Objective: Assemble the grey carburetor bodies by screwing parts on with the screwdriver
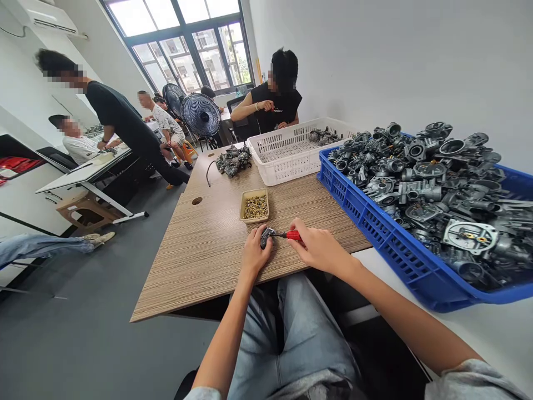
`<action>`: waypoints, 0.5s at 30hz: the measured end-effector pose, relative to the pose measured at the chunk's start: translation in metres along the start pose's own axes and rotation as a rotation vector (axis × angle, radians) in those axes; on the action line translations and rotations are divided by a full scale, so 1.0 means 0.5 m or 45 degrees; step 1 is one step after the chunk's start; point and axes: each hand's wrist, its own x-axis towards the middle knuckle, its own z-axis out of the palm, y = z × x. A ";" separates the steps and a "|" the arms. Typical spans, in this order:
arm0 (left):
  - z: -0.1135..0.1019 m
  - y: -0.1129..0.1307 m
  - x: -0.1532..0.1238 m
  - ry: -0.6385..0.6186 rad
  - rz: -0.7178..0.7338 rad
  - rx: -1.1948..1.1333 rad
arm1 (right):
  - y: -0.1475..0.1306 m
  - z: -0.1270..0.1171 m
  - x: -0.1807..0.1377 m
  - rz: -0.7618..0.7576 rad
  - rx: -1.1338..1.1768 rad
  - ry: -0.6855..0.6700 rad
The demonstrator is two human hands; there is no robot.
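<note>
My left hand (256, 253) is closed around a small grey metal carburetor (266, 236) just above the near part of the table. In my right hand (318, 247) is a screwdriver (293, 235) with a red handle, its dark shaft pointing left and its tip meeting the carburetor. My fingers hide part of the carburetor and the end of the handle. Just beyond my hands, a small tan tray (242, 214) holds many brass-coloured small parts.
A blue crate (362, 214) heaped with carburetors stands to the right. Behind the tray is a white crate (278, 175) with several carburetors, and a carburetor pile (234, 160) lies left of it. A co-worker (277, 103) sits across; another person (120, 119) walks at left.
</note>
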 end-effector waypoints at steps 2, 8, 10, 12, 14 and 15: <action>0.000 0.000 0.000 0.000 -0.002 0.002 | 0.006 -0.007 -0.002 -0.066 0.072 -0.021; -0.003 0.005 -0.001 -0.013 -0.014 0.005 | 0.005 -0.006 0.009 0.107 -0.104 -0.032; -0.004 0.006 -0.001 -0.016 -0.017 0.009 | 0.002 -0.002 0.012 0.146 -0.158 -0.015; -0.004 0.007 -0.001 -0.015 -0.014 0.008 | 0.000 0.000 0.012 0.162 -0.170 0.000; -0.004 0.007 -0.001 -0.010 -0.012 0.000 | 0.001 0.000 0.010 0.154 -0.146 0.005; -0.003 0.007 -0.001 -0.007 -0.012 -0.004 | 0.002 -0.001 0.008 0.131 -0.114 0.004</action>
